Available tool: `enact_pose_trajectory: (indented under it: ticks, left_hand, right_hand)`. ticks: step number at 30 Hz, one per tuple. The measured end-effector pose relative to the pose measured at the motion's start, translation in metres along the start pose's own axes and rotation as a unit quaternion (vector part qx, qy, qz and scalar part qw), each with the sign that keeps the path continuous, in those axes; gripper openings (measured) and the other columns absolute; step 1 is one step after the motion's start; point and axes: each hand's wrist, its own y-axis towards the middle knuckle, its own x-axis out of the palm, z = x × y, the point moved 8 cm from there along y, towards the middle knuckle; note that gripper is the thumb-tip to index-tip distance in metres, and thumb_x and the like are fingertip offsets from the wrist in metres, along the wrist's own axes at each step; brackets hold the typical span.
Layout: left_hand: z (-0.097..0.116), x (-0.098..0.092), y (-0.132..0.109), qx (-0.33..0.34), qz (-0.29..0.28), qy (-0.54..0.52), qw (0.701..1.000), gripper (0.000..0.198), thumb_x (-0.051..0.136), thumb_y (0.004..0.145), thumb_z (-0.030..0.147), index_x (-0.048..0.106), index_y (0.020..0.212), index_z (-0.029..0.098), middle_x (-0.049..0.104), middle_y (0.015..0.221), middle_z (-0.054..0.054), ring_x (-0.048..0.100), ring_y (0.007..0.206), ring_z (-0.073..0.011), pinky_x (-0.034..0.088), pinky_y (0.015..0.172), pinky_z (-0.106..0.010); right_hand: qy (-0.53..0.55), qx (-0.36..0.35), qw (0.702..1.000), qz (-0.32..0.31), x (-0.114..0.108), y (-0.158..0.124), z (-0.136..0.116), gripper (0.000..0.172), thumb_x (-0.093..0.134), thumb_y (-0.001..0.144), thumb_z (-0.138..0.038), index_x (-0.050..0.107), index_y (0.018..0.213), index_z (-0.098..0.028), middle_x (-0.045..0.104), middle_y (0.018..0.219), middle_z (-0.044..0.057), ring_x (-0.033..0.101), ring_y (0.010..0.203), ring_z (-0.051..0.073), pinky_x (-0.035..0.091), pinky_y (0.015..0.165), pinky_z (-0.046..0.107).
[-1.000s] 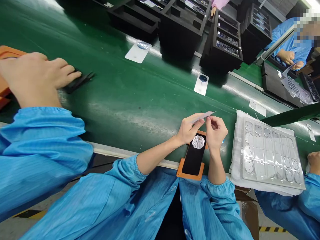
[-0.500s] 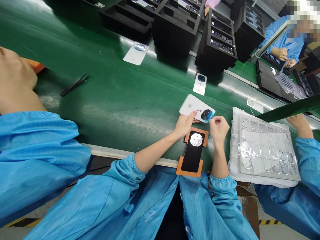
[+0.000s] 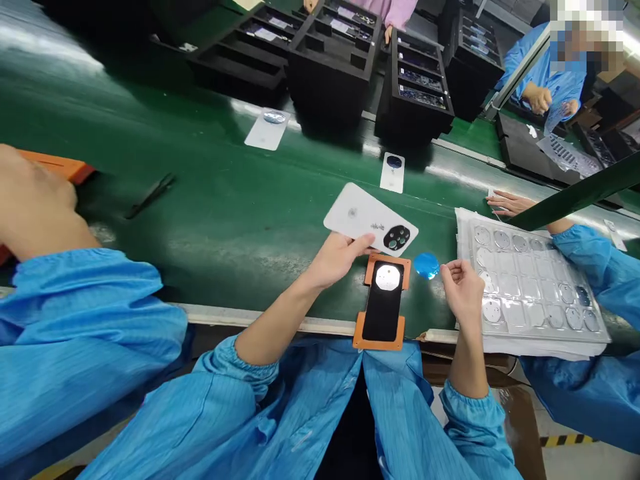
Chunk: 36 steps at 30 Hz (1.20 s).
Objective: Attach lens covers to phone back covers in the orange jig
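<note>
My left hand (image 3: 344,257) grips a white phone back cover (image 3: 363,215) by its near edge, tilted above the green bench. The cover's black camera ring (image 3: 397,238) with several holes faces up at the right end. Between the thumb and finger of my right hand (image 3: 463,288) is the edge of a round blue film (image 3: 427,265), apart from the cover. Below the cover, at the bench edge, lies an orange fixture (image 3: 379,340) with a black plate (image 3: 383,310) and a silver-white disc (image 3: 389,276) on it.
To the right, a clear plastic tray (image 3: 520,287) of round parts lies on white sheets. Tweezers (image 3: 150,195) and another white cover (image 3: 267,130) are left, a smaller cover (image 3: 393,175) ahead. Black bins (image 3: 330,87) stand behind. Co-workers' arms reach in from both sides.
The blue film has come off the cover's camera area and moved right with my right hand. My left hand has shifted slightly left with the cover. The right-hand co-worker's hand reaches farther left.
</note>
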Motion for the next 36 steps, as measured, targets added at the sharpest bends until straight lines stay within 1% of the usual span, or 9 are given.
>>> enact_pose_trajectory:
  ticks: [2, 4, 6, 9, 11, 17, 24, 31, 36]
  left_hand:
    - [0.018, 0.013, -0.023, 0.088, -0.079, 0.162, 0.98, 0.034, 0.058, 0.098, 0.04, 0.074, 0.12, 0.019, 0.074, 0.121, -0.011, 0.07, 0.114, -0.0293, 0.057, 0.103, -0.044]
    - [0.026, 0.031, -0.05, 0.199, -0.165, 0.308, 0.916, 0.035, 0.052, 0.101, 0.029, 0.067, 0.131, 0.021, 0.068, 0.133, -0.012, 0.064, 0.125, -0.028, 0.052, 0.109, -0.043]
    - [0.021, 0.044, -0.072, 0.287, -0.204, 0.422, 0.835, 0.041, 0.048, 0.101, 0.017, 0.057, 0.141, 0.019, 0.062, 0.141, -0.016, 0.06, 0.131, -0.0275, 0.051, 0.111, -0.045]
    - [-0.001, 0.052, -0.088, 0.342, -0.2, 0.533, 0.748, 0.047, 0.044, 0.1, 0.008, 0.048, 0.147, 0.013, 0.062, 0.138, -0.02, 0.06, 0.131, -0.0282, 0.052, 0.109, -0.045]
    - [-0.015, 0.054, -0.091, 0.346, -0.204, 0.56, 0.725, 0.049, 0.045, 0.1, 0.008, 0.044, 0.149, 0.012, 0.062, 0.138, -0.02, 0.06, 0.131, -0.0281, 0.053, 0.109, -0.044]
    - [-0.024, 0.054, -0.09, 0.339, -0.204, 0.579, 0.713, 0.046, 0.044, 0.1, 0.007, 0.047, 0.145, 0.011, 0.064, 0.135, -0.02, 0.059, 0.132, -0.0288, 0.056, 0.104, -0.043]
    - [-0.032, 0.054, -0.082, 0.31, -0.215, 0.629, 0.68, 0.03, 0.046, 0.1, 0.011, 0.06, 0.126, 0.007, 0.062, 0.135, -0.027, 0.059, 0.131, -0.0346, 0.056, 0.103, -0.047]
    - [-0.04, 0.056, -0.085, 0.226, -0.26, 0.617, 0.708, 0.047, 0.059, 0.088, 0.014, 0.057, 0.134, 0.008, 0.044, 0.154, -0.027, 0.035, 0.149, -0.0389, 0.036, 0.12, -0.057]
    - [-0.038, 0.054, -0.096, 0.235, -0.233, 0.634, 0.699, 0.042, 0.052, 0.094, 0.014, 0.058, 0.135, 0.008, 0.05, 0.149, -0.026, 0.042, 0.145, -0.0381, 0.039, 0.118, -0.055]
  right_hand:
    - [0.03, -0.13, 0.991, -0.003, -0.003, -0.012, -0.036, 0.025, 0.062, 0.09, -0.035, 0.066, 0.109, -0.02, 0.073, 0.103, 0.01, 0.07, 0.089, 0.022, 0.058, 0.077, 0.036]
    - [0.013, -0.271, 0.962, -0.03, 0.006, -0.032, -0.067, 0.031, 0.058, 0.094, -0.024, 0.064, 0.124, -0.021, 0.069, 0.122, 0.012, 0.067, 0.112, 0.024, 0.058, 0.094, 0.04]
    - [-0.029, -0.376, 0.925, -0.047, 0.021, -0.054, -0.081, 0.037, 0.049, 0.097, -0.014, 0.064, 0.129, -0.021, 0.069, 0.127, 0.012, 0.064, 0.122, 0.024, 0.055, 0.103, 0.041]
    - [-0.086, -0.436, 0.895, -0.042, 0.044, -0.074, -0.076, 0.04, 0.045, 0.098, -0.008, 0.066, 0.13, -0.019, 0.072, 0.122, 0.012, 0.067, 0.119, 0.024, 0.057, 0.101, 0.04]
    - [-0.109, -0.444, 0.889, -0.041, 0.054, -0.08, -0.067, 0.039, 0.046, 0.098, -0.008, 0.066, 0.13, -0.017, 0.073, 0.122, 0.012, 0.068, 0.116, 0.025, 0.059, 0.099, 0.04]
    - [-0.12, -0.457, 0.881, -0.03, 0.054, -0.083, -0.06, 0.034, 0.048, 0.099, -0.008, 0.07, 0.124, -0.013, 0.073, 0.121, 0.015, 0.07, 0.113, 0.026, 0.06, 0.096, 0.039]
    - [-0.14, -0.451, 0.876, -0.093, 0.072, -0.078, -0.05, 0.04, 0.045, 0.099, -0.007, 0.065, 0.132, -0.016, 0.071, 0.128, 0.013, 0.065, 0.124, 0.026, 0.054, 0.104, 0.045]
    - [-0.194, -0.424, 0.869, -0.166, 0.087, -0.086, -0.049, 0.053, 0.04, 0.094, -0.012, 0.048, 0.146, -0.004, 0.052, 0.15, 0.021, 0.044, 0.144, 0.034, 0.04, 0.118, 0.053]
    - [-0.192, -0.421, 0.866, -0.187, 0.081, -0.092, -0.047, 0.058, 0.041, 0.092, -0.011, 0.045, 0.149, -0.006, 0.051, 0.151, 0.019, 0.045, 0.144, 0.033, 0.039, 0.12, 0.051]
